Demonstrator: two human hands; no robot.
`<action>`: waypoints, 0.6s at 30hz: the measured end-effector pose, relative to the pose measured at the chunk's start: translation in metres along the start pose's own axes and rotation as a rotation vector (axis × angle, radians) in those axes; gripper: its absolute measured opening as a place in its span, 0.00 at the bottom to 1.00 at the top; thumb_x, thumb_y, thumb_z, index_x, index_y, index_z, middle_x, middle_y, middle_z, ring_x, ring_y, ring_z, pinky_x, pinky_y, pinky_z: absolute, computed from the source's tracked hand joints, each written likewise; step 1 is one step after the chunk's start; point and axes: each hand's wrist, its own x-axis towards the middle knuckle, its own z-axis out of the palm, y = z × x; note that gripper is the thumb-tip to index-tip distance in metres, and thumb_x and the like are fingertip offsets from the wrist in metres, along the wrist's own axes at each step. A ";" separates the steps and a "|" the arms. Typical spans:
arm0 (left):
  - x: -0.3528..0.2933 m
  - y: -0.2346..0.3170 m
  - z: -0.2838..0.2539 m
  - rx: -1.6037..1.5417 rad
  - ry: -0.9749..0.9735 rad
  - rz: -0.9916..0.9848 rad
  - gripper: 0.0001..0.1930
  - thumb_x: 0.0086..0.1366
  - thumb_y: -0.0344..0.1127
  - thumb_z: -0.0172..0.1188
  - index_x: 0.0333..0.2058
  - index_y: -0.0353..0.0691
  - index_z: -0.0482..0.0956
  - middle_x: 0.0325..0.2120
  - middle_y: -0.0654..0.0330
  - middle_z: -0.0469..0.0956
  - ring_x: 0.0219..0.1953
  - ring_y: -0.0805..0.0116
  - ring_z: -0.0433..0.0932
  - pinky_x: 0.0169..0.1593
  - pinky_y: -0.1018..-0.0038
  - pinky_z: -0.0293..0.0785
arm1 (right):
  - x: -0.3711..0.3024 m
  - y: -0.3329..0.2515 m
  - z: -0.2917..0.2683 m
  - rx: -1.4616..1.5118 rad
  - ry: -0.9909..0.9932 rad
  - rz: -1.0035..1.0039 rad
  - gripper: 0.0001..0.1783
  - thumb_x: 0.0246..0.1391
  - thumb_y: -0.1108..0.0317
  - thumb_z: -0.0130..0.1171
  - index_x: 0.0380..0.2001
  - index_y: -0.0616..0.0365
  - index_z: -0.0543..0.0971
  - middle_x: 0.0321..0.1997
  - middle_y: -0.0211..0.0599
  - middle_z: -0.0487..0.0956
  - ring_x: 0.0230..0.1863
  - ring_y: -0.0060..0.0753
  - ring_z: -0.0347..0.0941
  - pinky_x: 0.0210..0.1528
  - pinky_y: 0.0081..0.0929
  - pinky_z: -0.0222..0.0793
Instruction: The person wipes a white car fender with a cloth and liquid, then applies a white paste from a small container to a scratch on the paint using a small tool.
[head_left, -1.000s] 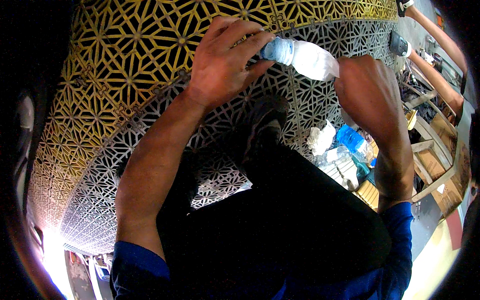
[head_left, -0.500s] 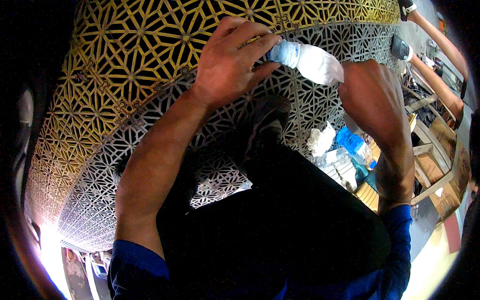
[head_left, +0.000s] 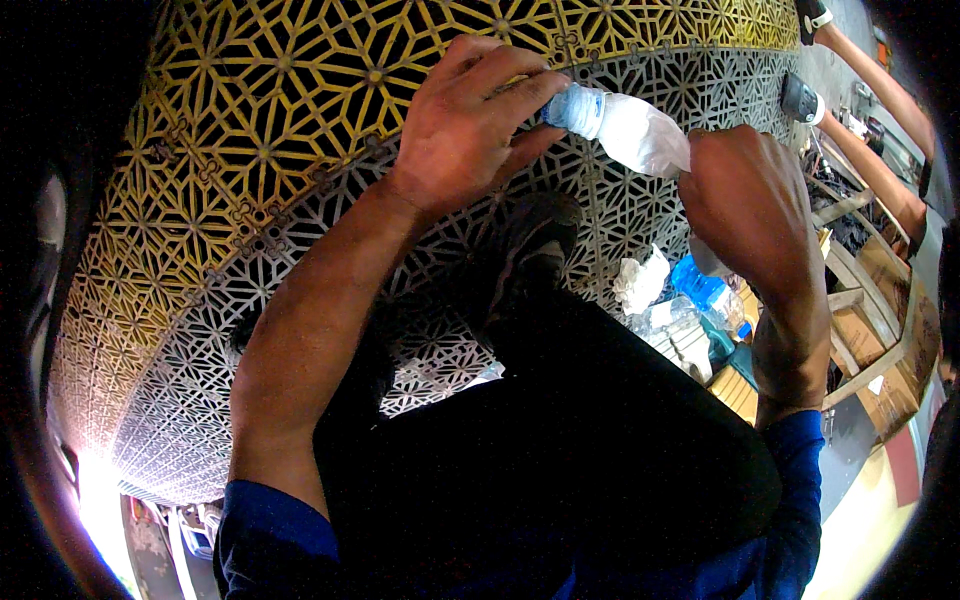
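Observation:
Between my two hands stretches a small clear, bluish plastic bottle with a white, soft-looking wrap over its right part. I cannot tell if the wrap is cloth, paper or thin plastic. My left hand pinches the bottle's bluish end between thumb and fingers. Closed in a fist, my right hand grips the tapered end of the white wrap. A pale rounded thing shows under the right wrist, mostly hidden. Both hands are above the floor, in front of my knees.
Yellow and grey lattice floor tiles spread below. Near my right forearm lie a crumpled white paper, a blue-labelled bottle and clear plastic. Farther right stand a wooden frame and cardboard. Another person's legs are at the upper right.
Both hands and the held bottle have shifted very slightly right and down. The grip of each hand looks the same.

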 end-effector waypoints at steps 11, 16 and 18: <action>-0.010 0.001 0.006 0.008 -0.013 -0.032 0.28 0.49 0.39 0.78 0.52 0.48 0.82 0.48 0.61 0.80 0.53 0.54 0.75 0.59 0.59 0.72 | 0.008 0.005 0.012 -0.053 -0.001 -0.063 0.08 0.48 0.72 0.57 0.21 0.62 0.82 0.23 0.58 0.80 0.27 0.58 0.82 0.32 0.50 0.79; -0.010 0.001 0.008 0.019 0.016 -0.009 0.25 0.49 0.34 0.76 0.48 0.42 0.84 0.47 0.61 0.80 0.51 0.57 0.75 0.55 0.64 0.75 | 0.010 0.006 0.015 -0.044 0.009 -0.083 0.08 0.48 0.72 0.57 0.21 0.61 0.82 0.23 0.57 0.81 0.27 0.57 0.82 0.32 0.50 0.78; -0.009 0.002 0.008 0.017 0.017 -0.013 0.25 0.49 0.34 0.76 0.48 0.42 0.84 0.47 0.61 0.80 0.51 0.57 0.75 0.55 0.63 0.76 | 0.010 0.005 0.014 -0.042 -0.064 -0.026 0.08 0.49 0.68 0.57 0.24 0.62 0.81 0.25 0.56 0.80 0.30 0.59 0.80 0.37 0.53 0.76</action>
